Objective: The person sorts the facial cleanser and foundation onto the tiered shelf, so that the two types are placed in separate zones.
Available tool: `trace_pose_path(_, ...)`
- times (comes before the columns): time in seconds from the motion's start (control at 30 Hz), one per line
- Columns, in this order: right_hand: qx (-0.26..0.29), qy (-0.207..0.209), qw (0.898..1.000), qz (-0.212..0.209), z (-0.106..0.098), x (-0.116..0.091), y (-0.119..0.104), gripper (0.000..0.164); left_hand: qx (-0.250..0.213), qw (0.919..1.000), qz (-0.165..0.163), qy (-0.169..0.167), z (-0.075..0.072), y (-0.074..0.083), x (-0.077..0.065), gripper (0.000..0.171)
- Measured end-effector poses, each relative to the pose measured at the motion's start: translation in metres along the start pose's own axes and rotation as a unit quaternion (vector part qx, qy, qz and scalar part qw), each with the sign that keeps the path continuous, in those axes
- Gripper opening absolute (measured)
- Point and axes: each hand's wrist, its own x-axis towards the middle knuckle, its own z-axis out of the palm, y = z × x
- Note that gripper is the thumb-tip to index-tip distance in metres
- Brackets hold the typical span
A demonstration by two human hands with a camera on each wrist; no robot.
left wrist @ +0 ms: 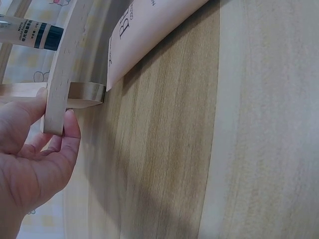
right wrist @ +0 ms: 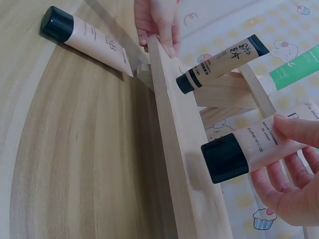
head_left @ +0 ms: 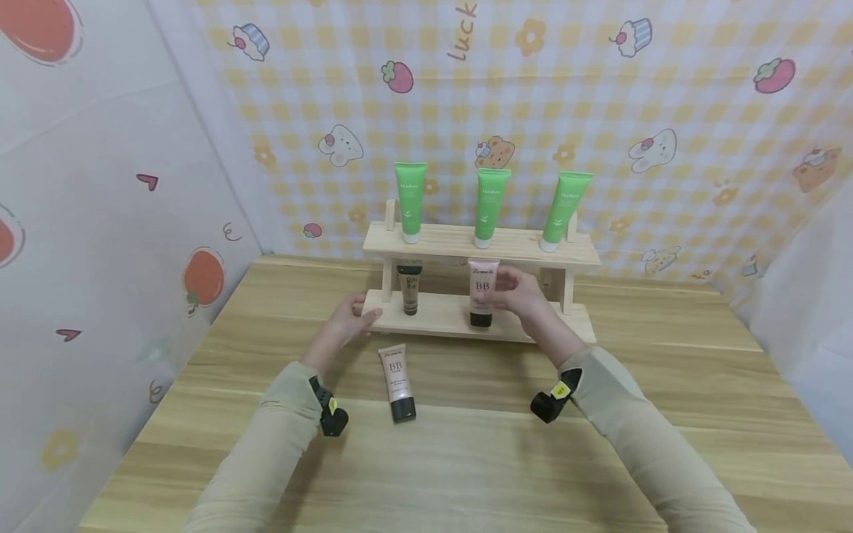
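Observation:
A pink BB cream tube (head_left: 483,285) with a black cap is pinched between thumb and fingers of my right hand (head_left: 523,295). Its cap points down just above the lower board (head_left: 440,314) of a two-tier wooden display rack; in the right wrist view a small gap shows beneath the cap (right wrist: 224,158). My left hand (head_left: 349,318) grips the left end of that board, thumb on top and fingers below (left wrist: 72,132). On the board's left part a small beige tube with dark ends (head_left: 410,289) stands upright. Another pink BB cream tube (head_left: 397,381) lies on the table before the rack.
Three green tubes (head_left: 411,201) stand on white caps along the upper board (head_left: 446,238), spaced left, middle and right. Behind the rack hangs a yellow checked cloth (head_left: 426,111). The wood-grain table (head_left: 466,459) extends in front and to both sides.

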Motion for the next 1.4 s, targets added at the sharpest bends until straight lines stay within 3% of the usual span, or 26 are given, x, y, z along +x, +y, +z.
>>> trace_pose_path(0.27,0.012,0.007,1.0,-0.019,0.0,0.005,0.004,0.053,0.004,0.9999,-0.015,0.004,0.0,0.001,-0.001,0.057)
trace_pose_path(0.6,0.02,0.007,0.999,-0.034,0.001,0.01,0.011,0.05,0.006,0.9999,-0.008,0.005,0.001,0.0,0.0,0.057)
trace_pose_path(1.03,0.034,-0.002,0.998,-0.052,0.002,0.01,0.019,0.032,0.003,0.9999,-0.014,0.003,0.0,0.001,0.0,0.059)
trace_pose_path(1.4,0.02,-0.008,0.999,-0.037,0.002,0.009,0.024,0.056,-0.008,0.9999,-0.012,0.005,0.001,0.003,-0.002,0.056)
